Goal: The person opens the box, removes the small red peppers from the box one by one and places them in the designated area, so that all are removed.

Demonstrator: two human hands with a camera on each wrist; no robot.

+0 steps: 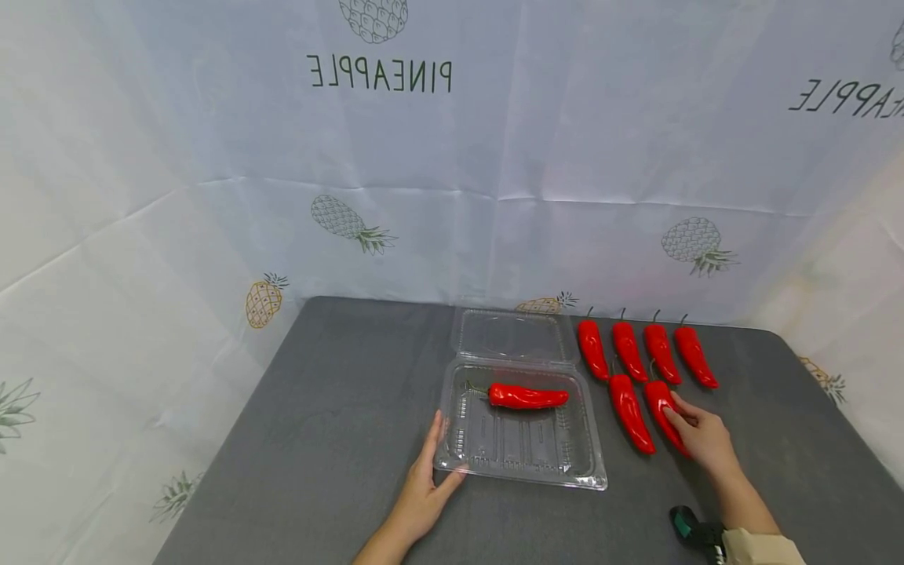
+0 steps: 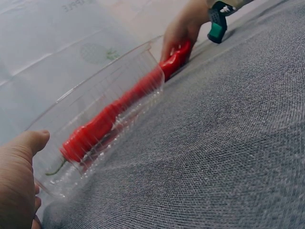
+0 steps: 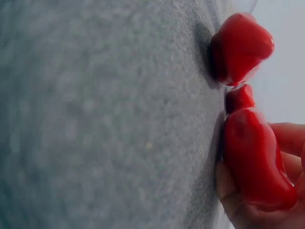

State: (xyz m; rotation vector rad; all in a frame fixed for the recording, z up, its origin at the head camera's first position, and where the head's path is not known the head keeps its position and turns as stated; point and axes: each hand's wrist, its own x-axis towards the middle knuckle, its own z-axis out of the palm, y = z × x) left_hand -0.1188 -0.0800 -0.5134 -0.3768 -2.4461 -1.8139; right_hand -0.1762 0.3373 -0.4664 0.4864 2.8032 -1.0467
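A clear plastic clamshell container (image 1: 519, 474) lies with its lid (image 1: 513, 336) folded back. Inside its base is one red chili pepper (image 1: 528, 396), stem to the left. My left hand (image 1: 418, 502) grips the container's near left corner, thumb along the front rim and fingers at the left side. To the right, my right hand (image 1: 705, 439) pinches another red chili pepper (image 1: 660, 399) near its lower end, low against the table. The right wrist view shows thumb and fingers on either side of this pepper (image 3: 252, 157). Just left of it lies a further pepper (image 1: 631, 413).
Several more red peppers (image 1: 628, 351) stand in a row behind, stems pointing away. All lie on a grey cloth-covered table (image 1: 339, 400). A white curtain (image 1: 452, 149) with pineapple prints hangs at the back and sides. A dark strap device (image 1: 695, 530) is at the right wrist.
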